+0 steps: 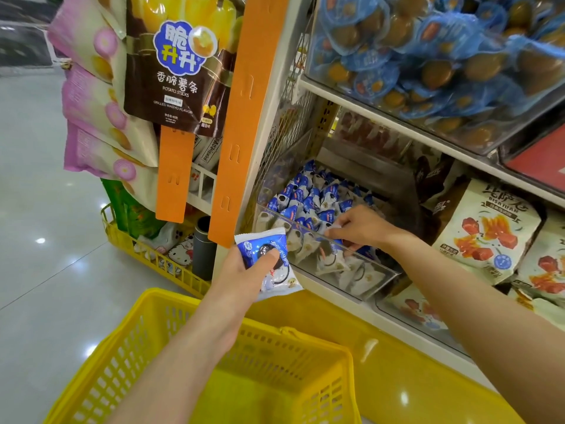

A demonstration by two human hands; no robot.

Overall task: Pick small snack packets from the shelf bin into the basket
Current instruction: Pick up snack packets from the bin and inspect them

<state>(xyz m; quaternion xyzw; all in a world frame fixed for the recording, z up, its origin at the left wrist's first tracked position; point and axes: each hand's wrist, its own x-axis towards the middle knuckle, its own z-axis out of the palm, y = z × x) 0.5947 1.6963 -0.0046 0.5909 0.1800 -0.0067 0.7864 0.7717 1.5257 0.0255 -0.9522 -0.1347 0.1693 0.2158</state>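
Observation:
A clear plastic shelf bin (360, 272) holds several small blue-and-white snack packets (308, 198). My left hand (244, 270) grips a few of these packets (275, 280) in front of the bin's left corner, above the yellow basket (171, 328). My right hand (362, 226) reaches into the bin from the right and its fingertips pinch a white packet (334, 230) among the pile. The basket sits low in front of me, and I see nothing inside it.
An orange shelf post (241, 117) stands left of the bin. Potato-stick bags (174, 65) hang further left. Blue packs fill the upper bin (443, 56). Cream snack bags (486, 228) lie right of the bin. A second yellow basket (146, 255) stands on the floor.

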